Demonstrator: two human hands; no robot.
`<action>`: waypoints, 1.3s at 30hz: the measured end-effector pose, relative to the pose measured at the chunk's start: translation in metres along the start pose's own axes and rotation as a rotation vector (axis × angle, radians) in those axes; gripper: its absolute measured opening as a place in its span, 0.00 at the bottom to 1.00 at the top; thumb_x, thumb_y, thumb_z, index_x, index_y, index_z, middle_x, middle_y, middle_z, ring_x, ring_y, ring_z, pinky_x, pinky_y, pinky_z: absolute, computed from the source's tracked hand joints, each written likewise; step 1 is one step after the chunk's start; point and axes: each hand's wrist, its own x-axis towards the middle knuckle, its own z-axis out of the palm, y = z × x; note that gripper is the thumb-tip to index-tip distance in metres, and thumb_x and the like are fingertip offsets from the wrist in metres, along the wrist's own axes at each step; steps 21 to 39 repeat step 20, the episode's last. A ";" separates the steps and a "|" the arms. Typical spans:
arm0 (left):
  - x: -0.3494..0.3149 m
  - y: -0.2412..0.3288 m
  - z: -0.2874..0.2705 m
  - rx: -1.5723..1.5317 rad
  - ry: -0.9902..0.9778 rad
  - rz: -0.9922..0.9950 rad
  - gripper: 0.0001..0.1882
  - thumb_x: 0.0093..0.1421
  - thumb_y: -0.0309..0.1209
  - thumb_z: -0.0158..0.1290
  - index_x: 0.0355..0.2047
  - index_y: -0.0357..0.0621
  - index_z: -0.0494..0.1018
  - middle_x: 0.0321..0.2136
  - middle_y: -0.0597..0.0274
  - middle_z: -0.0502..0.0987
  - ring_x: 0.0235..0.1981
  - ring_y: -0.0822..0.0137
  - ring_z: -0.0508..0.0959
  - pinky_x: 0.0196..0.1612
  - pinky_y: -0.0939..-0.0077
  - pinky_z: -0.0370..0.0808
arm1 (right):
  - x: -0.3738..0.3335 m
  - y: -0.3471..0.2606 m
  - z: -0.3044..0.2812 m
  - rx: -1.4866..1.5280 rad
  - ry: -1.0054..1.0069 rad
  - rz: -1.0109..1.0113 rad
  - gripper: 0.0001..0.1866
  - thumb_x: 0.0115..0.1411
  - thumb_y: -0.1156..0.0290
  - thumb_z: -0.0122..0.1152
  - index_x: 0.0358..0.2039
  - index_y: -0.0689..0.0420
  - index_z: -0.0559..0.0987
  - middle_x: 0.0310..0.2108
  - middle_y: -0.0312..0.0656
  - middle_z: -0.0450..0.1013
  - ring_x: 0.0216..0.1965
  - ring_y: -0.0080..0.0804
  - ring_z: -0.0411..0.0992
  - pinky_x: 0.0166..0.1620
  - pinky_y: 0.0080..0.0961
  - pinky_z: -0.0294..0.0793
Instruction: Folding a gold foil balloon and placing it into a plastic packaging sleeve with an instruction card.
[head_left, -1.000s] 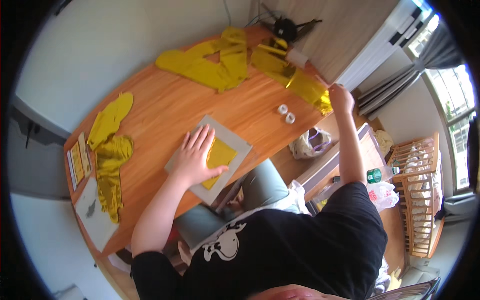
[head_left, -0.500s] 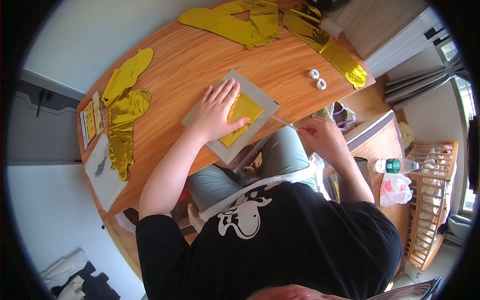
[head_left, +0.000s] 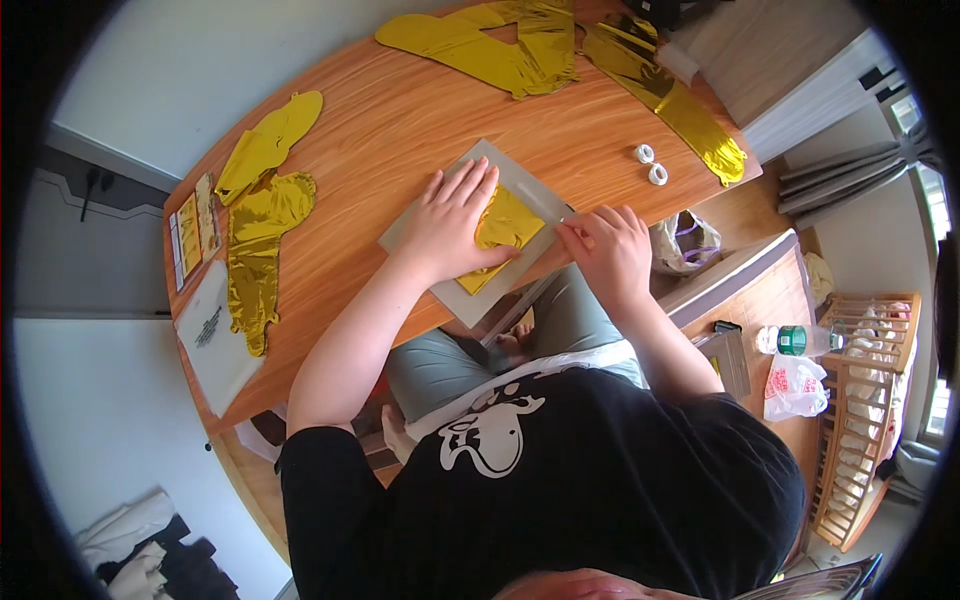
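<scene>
My left hand (head_left: 448, 228) lies flat with its fingers stretched out. It presses a folded gold foil balloon (head_left: 512, 214) onto a flat greyish plastic bag (head_left: 463, 303) at the table's near edge. Whether the foil is inside the bag or on top of it, I cannot tell. Beside the bag's right corner, my right hand (head_left: 614, 254) pinches thumb against fingers. A small end of a thin pale strip (head_left: 563, 220) shows at those fingertips; the rest is mostly hidden.
Flat gold foil balloons lie at the table's left (head_left: 255, 262), far edge (head_left: 480, 50) and far right (head_left: 668, 98). Two white ribbon rolls (head_left: 657, 174) sit near the right edge. A frosted bag (head_left: 222, 345) is at left, a bottle (head_left: 798, 340) on the right-hand surface.
My right hand has moved up and left to the bag's corner, and the pale strip between hand and bag shows far less. My left hand stays flat on the foil.
</scene>
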 end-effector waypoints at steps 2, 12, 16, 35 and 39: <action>0.001 0.000 0.000 -0.004 0.004 -0.001 0.61 0.54 0.74 0.55 0.74 0.41 0.54 0.75 0.51 0.55 0.77 0.56 0.53 0.76 0.46 0.49 | 0.003 -0.001 0.009 0.036 0.037 0.024 0.07 0.55 0.62 0.73 0.30 0.50 0.87 0.26 0.32 0.76 0.36 0.36 0.74 0.44 0.34 0.71; -0.001 0.001 -0.003 -0.031 0.009 -0.010 0.61 0.54 0.73 0.56 0.74 0.41 0.54 0.75 0.49 0.55 0.76 0.54 0.54 0.76 0.46 0.50 | -0.027 -0.015 0.010 -0.086 0.030 -0.016 0.15 0.58 0.59 0.71 0.46 0.44 0.88 0.40 0.35 0.72 0.46 0.38 0.69 0.52 0.41 0.62; -0.001 0.001 -0.001 -0.041 0.016 -0.009 0.61 0.54 0.73 0.55 0.74 0.40 0.54 0.75 0.49 0.55 0.76 0.54 0.54 0.76 0.46 0.50 | -0.032 -0.016 0.011 -0.105 -0.091 -0.018 0.23 0.59 0.55 0.69 0.56 0.44 0.83 0.45 0.37 0.70 0.51 0.40 0.66 0.55 0.44 0.59; 0.001 0.001 -0.002 -0.023 -0.007 -0.022 0.62 0.54 0.74 0.54 0.75 0.42 0.52 0.75 0.50 0.54 0.77 0.54 0.52 0.76 0.44 0.48 | -0.034 0.010 0.009 -0.044 -0.060 -0.135 0.32 0.60 0.52 0.68 0.64 0.45 0.77 0.50 0.38 0.68 0.55 0.39 0.63 0.56 0.44 0.59; 0.001 0.001 -0.002 -0.023 -0.007 -0.022 0.62 0.54 0.74 0.54 0.75 0.42 0.52 0.75 0.50 0.54 0.77 0.54 0.52 0.76 0.44 0.48 | -0.034 0.010 0.009 -0.044 -0.060 -0.135 0.32 0.60 0.52 0.68 0.64 0.45 0.77 0.50 0.38 0.68 0.55 0.39 0.63 0.56 0.44 0.59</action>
